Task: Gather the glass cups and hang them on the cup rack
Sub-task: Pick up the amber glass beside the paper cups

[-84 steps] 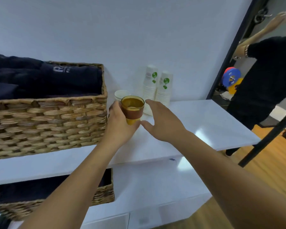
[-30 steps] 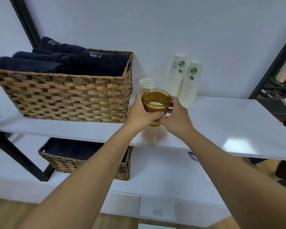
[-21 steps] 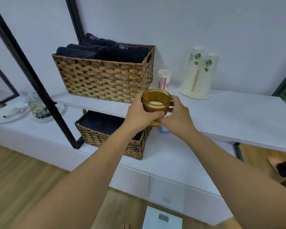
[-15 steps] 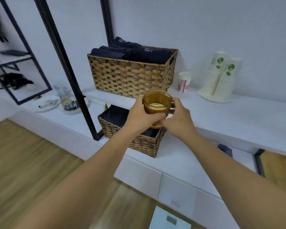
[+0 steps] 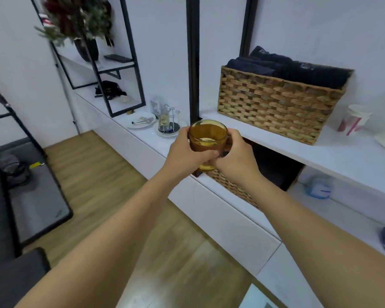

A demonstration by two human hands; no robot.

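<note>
Amber glass cup (image 5: pixel 207 138), gripped by both hands, has left the basket (image 5: pixel 276 106) shelf; cup rack (image 5: pixel 169 121) now lies ahead.

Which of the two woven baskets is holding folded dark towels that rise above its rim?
The upper woven basket on the white shelf; its dark towels rise above the rim. The lower basket sits beneath, mostly hidden.

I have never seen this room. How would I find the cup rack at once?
Start at the wicker basket of dark towels on the white shelf, then look left past the black post to the lower counter. The cup rack stands there beside a white plate, just beyond the amber glass cup. Only it has thin upright wire prongs.
</note>
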